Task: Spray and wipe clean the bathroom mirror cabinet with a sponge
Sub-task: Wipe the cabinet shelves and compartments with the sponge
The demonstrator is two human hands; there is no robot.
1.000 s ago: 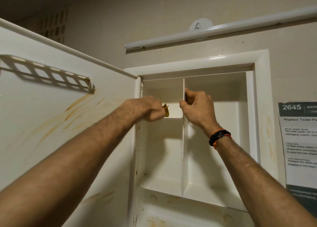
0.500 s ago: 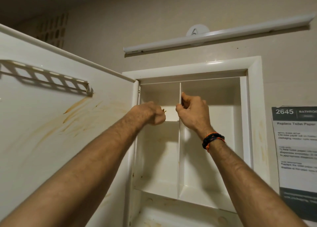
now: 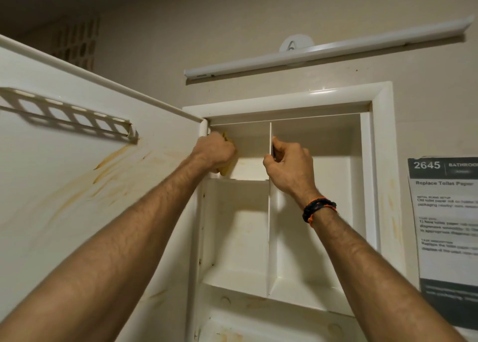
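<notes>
Far left, the open cabinet door (image 3: 85, 186) swings out toward us, its inner face streaked with rusty brown stains, a slotted white rack (image 3: 69, 114) fixed near its top. Moving right, the left hand (image 3: 214, 151) is up in the top-left compartment of the mirror cabinet (image 3: 382, 160), fingers curled tight round a yellow sponge (image 3: 225, 169) and pressing it against the left inner wall by the hinge; only slivers of sponge peek out above and below the fist. Next, the white centre divider (image 3: 271, 225) stands upright, and the right hand (image 3: 288, 165) pinches its front edge, thumb on the left face, fingers on the right. A dark and orange bracelet (image 3: 319, 208) circles that wrist. Far right, a printed notice (image 3: 447, 225) hangs on the wall.
</notes>
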